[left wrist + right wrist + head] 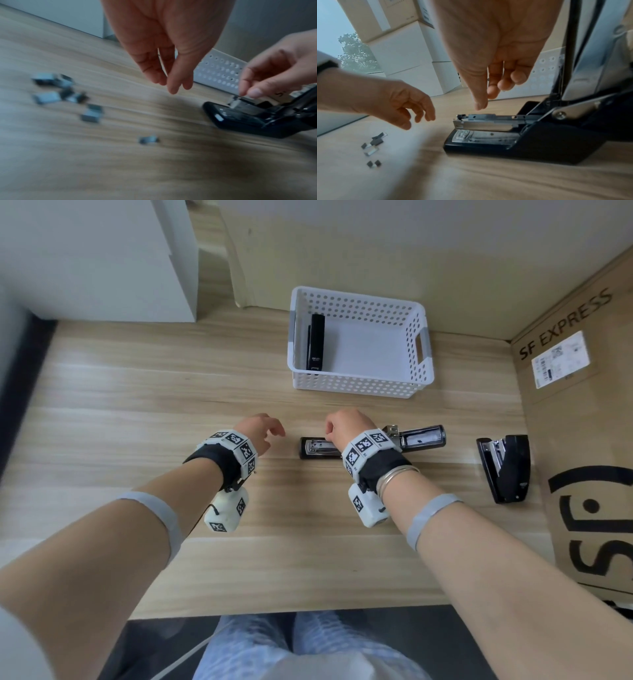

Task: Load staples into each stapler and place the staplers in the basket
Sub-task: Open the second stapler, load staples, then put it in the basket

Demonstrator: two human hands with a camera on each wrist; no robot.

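A black stapler [317,447] lies flat in the middle of the table, its lid [423,436] swung open to the right and the metal magazine [485,121] bare. My right hand [329,433] hovers just above the magazine's front end, thumb pointing down, fingers loosely curled, nothing visible in it. My left hand [277,431] hangs relaxed and empty a little left of the stapler, above several short staple strips [51,88] on the wood. A second black stapler [317,342] lies in the white basket [359,385]. A third stapler [505,467] sits at the right.
A large cardboard box [582,412] stands along the table's right side, close to the third stapler. White boxes [102,258] are stacked at the back left. The wooden table [137,392] has a front edge near my lap.
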